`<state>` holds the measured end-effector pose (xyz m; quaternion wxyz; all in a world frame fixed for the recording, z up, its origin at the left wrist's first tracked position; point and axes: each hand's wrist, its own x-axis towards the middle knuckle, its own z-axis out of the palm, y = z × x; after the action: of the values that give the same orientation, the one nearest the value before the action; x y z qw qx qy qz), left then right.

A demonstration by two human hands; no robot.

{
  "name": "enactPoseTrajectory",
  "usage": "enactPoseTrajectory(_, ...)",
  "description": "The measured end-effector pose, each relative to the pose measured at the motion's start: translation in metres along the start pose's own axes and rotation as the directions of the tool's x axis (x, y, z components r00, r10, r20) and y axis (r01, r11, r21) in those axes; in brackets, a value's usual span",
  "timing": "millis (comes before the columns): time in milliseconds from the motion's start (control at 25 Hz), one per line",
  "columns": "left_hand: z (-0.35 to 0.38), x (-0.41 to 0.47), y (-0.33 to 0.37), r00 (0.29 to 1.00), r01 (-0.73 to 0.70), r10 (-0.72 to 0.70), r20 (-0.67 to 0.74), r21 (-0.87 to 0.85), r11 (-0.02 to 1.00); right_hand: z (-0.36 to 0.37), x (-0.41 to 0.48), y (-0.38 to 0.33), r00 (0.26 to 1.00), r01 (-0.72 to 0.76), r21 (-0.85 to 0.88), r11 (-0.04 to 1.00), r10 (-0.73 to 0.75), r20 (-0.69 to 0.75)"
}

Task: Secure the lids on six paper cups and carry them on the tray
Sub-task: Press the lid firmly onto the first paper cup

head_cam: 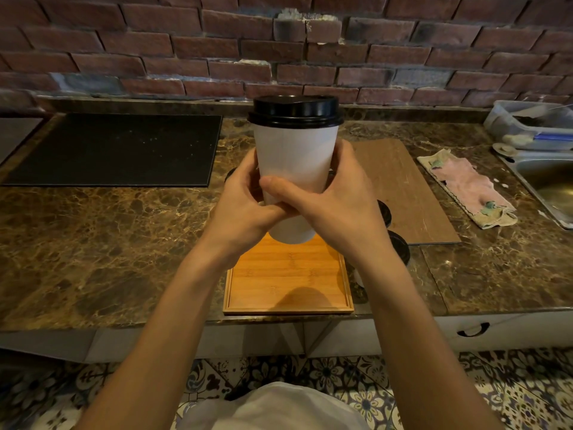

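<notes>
This is looking like a kitchen or café counter: a marble worktop (pixel 93 243) is running along a bare brick wall (pixel 155 41), a steel sink (pixel 545 181) is sitting at its right end with a pink cloth (pixel 468 187) lying beside it, patterned tiles (pixel 356 383) are covering the floor, and a black-lidded takeaway paper cup (pixel 294 150) is being held above a bamboo tray (pixel 288 280).

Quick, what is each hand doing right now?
Left hand: grips the white paper cup with black plastic lid.
Right hand: grips the same cup.
</notes>
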<state>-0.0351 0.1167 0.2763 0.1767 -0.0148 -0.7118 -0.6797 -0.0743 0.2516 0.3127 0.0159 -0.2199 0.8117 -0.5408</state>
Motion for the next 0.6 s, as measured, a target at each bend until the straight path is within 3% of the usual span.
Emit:
enactPoseTrajectory(200, -0.004, 0.000, 0.005, 0.999, -0.020, 0.020, 0.036, 0.000, 1.000, -0.005, 0.001, 0.000, 0.999, 0.024, 0.046, 0.999, -0.025, 0.029)
enactPoseTrajectory(600, -0.012, -0.003, 0.005, 0.985, 0.008, 0.001, 0.175, -0.053, 0.999, -0.020, 0.006, 0.006, 0.963, -0.023, 0.213, 0.977, -0.036, 0.268)
